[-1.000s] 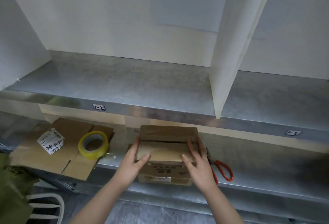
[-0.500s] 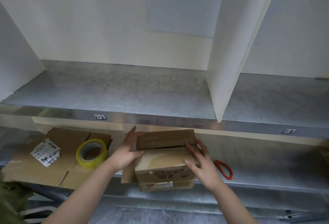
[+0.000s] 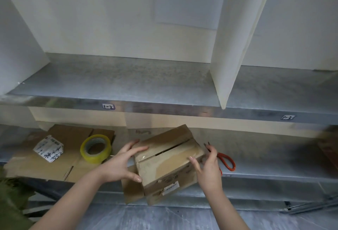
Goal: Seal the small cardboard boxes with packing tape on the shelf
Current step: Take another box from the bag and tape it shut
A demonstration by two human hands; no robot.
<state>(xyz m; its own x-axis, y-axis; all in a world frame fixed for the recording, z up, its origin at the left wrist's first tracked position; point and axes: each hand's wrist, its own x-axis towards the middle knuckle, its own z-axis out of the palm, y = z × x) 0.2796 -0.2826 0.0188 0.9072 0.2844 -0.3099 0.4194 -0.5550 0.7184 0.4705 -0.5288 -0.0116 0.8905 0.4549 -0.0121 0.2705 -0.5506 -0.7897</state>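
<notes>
A small brown cardboard box point(image 3: 170, 160) sits turned at an angle on the front edge of the lower metal shelf point(image 3: 265, 167), its top flaps folded down with a dark slit between them. My left hand point(image 3: 122, 164) grips the box's left end, thumb on the near side and fingers over the top. My right hand point(image 3: 208, 167) holds its right end with fingers curled against the side. A side flap hangs loose below the box at the left. A yellow roll of packing tape point(image 3: 96, 148) stands to the left on flattened cardboard point(image 3: 54, 164).
Red-handled scissors point(image 3: 225, 160) lie on the lower shelf just right of the box, partly behind my right hand. A white printed packet point(image 3: 49, 148) rests on the flattened cardboard. The upper metal shelf point(image 3: 128, 83) has a white divider point(image 3: 230, 50). Green fabric point(image 3: 11, 202) shows at bottom left.
The box has been rotated counter-clockwise and pulled toward the shelf's front edge. Both hands shifted from the top flaps to its two ends.
</notes>
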